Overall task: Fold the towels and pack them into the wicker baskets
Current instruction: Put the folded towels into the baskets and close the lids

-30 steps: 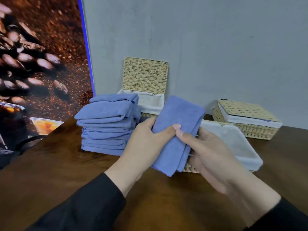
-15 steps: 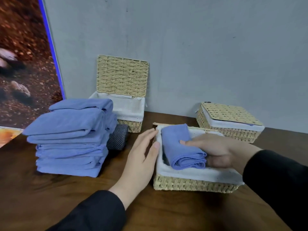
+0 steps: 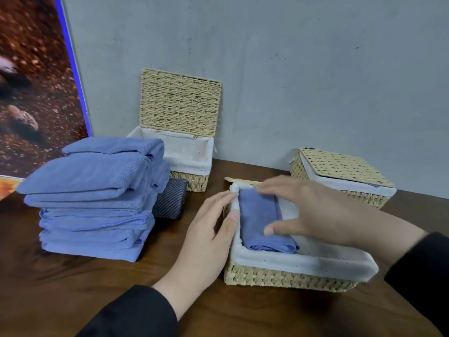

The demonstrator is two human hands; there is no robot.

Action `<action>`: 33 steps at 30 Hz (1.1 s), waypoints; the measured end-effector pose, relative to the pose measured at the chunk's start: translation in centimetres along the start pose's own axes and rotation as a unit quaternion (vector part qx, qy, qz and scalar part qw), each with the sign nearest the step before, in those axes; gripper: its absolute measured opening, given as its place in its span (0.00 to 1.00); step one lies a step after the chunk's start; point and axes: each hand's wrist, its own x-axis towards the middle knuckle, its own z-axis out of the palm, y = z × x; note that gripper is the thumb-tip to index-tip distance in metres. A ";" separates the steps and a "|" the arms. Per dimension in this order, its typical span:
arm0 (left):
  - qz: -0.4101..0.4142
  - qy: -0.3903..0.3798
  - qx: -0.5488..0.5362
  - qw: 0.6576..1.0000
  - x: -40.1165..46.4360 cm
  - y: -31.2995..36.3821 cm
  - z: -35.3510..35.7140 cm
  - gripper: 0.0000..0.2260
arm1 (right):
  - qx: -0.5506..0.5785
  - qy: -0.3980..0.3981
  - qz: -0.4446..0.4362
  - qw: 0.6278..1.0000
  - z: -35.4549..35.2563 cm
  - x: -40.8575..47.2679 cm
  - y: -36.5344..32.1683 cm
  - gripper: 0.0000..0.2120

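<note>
Dark wooden table (image 3: pixel 73 300), grey wall (image 3: pixel 291 69), wicker baskets (image 3: pixel 286 278)

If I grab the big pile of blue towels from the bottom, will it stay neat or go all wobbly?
Probably wobbly. The blue towel stack is soft folded cloth, so it would likely sag and bend at the edges. The top towels already sit unevenly, so they might slide off. It is likely light enough to lift, but it needs two hands underneath.

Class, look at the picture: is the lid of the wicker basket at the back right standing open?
No: the woven lid lies flat on the back-right wicker basket, closed over its white liner.
</note>
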 end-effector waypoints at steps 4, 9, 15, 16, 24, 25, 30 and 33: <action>-0.022 -0.024 -0.006 0.999 0.0 0.0 0.2 0.20 | -0.034 -0.133 0.000 0.990 2.0 1.3 0.6 0.44; -0.038 -0.038 0.001 0.999 0.0 -0.2 0.3 0.23 | -0.039 -0.183 -0.015 0.982 4.1 2.9 1.4 0.42; -0.032 -0.030 0.013 0.999 0.0 -0.4 0.4 0.17 | -0.061 -0.197 -0.024 0.978 4.8 4.2 1.2 0.35; -0.028 -0.022 0.020 0.999 -0.1 -0.4 0.5 0.16 | -0.056 -0.200 -0.024 0.978 4.8 4.1 1.1 0.33; 0.309 0.181 0.188 0.915 -0.4 3.7 -6.1 0.13 | 0.122 0.058 0.008 0.991 1.0 3.8 -2.1 0.25; 0.325 0.210 0.198 0.900 -0.4 3.8 -7.9 0.14 | 0.167 0.092 0.000 0.982 0.8 3.9 -3.5 0.21; 0.229 0.312 0.234 0.892 -0.7 1.4 -13.5 0.13 | 0.246 0.097 -0.040 0.964 0.8 6.0 -11.6 0.22; 0.180 0.313 0.194 0.912 -0.6 0.7 -13.5 0.14 | 0.300 0.036 0.001 0.953 1.9 8.4 -15.2 0.33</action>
